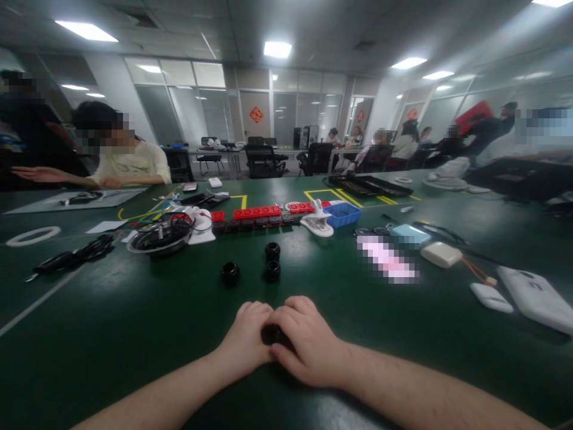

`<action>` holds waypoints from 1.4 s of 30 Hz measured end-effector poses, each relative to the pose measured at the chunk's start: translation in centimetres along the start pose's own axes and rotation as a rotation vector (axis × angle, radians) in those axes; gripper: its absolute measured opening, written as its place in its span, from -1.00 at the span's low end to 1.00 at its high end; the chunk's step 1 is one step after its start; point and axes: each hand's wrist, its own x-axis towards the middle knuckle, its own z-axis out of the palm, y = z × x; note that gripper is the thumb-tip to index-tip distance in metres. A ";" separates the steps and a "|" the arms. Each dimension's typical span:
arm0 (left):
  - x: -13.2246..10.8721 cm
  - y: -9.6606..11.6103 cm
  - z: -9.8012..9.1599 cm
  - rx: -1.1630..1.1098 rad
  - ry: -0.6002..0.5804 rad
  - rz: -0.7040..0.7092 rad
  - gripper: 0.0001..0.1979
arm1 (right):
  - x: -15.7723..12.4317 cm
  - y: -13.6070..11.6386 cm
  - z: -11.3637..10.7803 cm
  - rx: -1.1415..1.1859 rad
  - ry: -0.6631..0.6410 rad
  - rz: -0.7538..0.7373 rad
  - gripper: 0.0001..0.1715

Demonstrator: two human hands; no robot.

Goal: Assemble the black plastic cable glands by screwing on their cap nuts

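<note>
Close in front of me on the green table (188,334), both hands meet around a dark, rounded part (280,337), mostly hidden by my fingers. My left hand (247,335) is closed on its left side. From the right, my right hand (308,341) wraps over it, thumb below and fingers on top. Just beyond stand several short black ribbed cylinders: one on the left (230,273), and two in a near line, the nearer (271,272) and the farther (272,251). The held part is dark like them, but its exact shape is covered.
Across the middle lie a row of red-topped blocks (257,212), a white clamp-like stand (317,221), a blue basket (344,214) and a metal bowl (159,239). A power bank (537,295) and cables lie right. A person (129,158) sits across at left.
</note>
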 end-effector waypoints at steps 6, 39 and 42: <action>-0.1 0.3 -0.1 0.049 -0.004 0.000 -0.71 | 0.1 0.0 -0.1 0.078 0.014 0.044 -0.78; -0.3 -0.6 0.1 0.071 0.041 0.081 -0.61 | 0.4 1.1 0.5 -0.051 0.083 -0.010 -0.72; 0.0 -0.7 0.2 0.103 0.003 0.038 -0.59 | 0.8 0.8 0.2 -0.089 0.091 -0.118 -0.74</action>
